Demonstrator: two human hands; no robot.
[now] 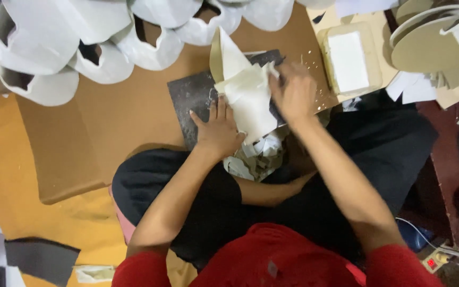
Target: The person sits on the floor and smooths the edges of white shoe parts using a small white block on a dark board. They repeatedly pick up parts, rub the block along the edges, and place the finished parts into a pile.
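left hand point(219, 130) flat on white sheet point(251, 98), right hand point(295, 93) blurred

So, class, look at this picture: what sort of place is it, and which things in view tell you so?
Probably a small floor-level craft workshop. The left hand presses white sheet material on a dark cutting slab, offcut scraps pile by the lap, and stacks of white cut pieces lie on brown cardboard.
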